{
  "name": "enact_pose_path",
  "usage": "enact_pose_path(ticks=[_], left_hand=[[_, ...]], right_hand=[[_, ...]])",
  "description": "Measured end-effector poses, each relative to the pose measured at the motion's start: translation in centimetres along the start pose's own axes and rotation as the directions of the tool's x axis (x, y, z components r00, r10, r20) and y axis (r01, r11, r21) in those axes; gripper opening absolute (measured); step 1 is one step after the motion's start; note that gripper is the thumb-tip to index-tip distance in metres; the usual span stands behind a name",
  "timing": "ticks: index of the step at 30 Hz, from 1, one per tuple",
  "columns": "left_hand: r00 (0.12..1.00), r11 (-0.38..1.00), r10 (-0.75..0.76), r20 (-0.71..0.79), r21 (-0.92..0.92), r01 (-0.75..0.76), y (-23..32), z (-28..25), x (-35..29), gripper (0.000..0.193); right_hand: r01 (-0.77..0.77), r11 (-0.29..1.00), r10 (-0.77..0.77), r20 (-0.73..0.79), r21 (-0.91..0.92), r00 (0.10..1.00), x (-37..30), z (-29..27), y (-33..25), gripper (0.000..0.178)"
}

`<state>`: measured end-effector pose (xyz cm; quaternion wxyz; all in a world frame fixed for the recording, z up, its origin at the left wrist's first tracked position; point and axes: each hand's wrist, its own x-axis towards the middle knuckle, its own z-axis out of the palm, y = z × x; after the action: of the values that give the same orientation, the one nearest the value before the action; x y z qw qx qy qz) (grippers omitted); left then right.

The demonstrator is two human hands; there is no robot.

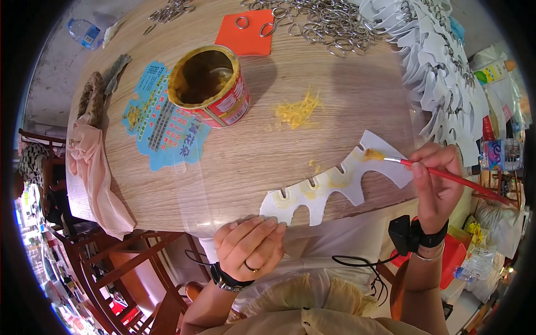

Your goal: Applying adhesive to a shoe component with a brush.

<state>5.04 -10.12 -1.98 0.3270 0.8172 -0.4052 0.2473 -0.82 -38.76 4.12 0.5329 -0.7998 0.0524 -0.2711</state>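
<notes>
At the table's near edge lies a white scalloped cutout [353, 180] with short slots along its far side and yellowish glue smeared around them. Fingers of my left hand [251, 248] are pressed together on its left end. My right hand [438, 178] is closed around the red handle of a paintbrush [458, 180]. The brush's glue-coated bristles touch the cutout near its right end. A red and white can [231, 113], its rim caked with yellow glue, stands open farther left.
Yellow glue strands [298, 110] stick to the tabletop. Beneath the can is a blue printed sheet [167, 137]. Metal rings [335, 25] and an orange square [241, 42] lie at the far side. Strung white cutouts [435, 67] line the right edge; a pink cloth [95, 178] hangs left.
</notes>
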Motion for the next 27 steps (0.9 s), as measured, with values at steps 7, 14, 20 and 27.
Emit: enact_pose_path(ticks=[7, 14, 20, 27], left_hand=[[1.0, 1.0, -0.001, 0.003, 0.005, 0.001, 0.0, -0.1, 0.0, 0.031], [1.0, 1.0, 0.005, 0.006, 0.008, -0.005, 0.0, -0.1, 0.0, 0.03], [1.0, 1.0, -0.002, 0.009, 0.011, 0.002, 0.1, -0.1, 0.0, 0.03], [1.0, 1.0, 0.003, -0.014, 0.011, -0.003, 0.1, 0.0, 0.2, 0.031]], right_hand=[[0.091, 0.986, -0.091, 0.002, -0.141, 0.996, 0.8, 0.2, -0.2, 0.008], [0.223, 0.922, -0.19, 0.132, -0.318, 0.973, 0.9, 0.3, -0.2, 0.011], [0.282, 0.889, -0.234, 0.17, -0.361, 0.957, 0.7, 0.0, -0.1, 0.013], [0.366, 0.846, -0.303, 0.214, -0.388, 0.929, 0.3, -0.4, 0.0, 0.016]])
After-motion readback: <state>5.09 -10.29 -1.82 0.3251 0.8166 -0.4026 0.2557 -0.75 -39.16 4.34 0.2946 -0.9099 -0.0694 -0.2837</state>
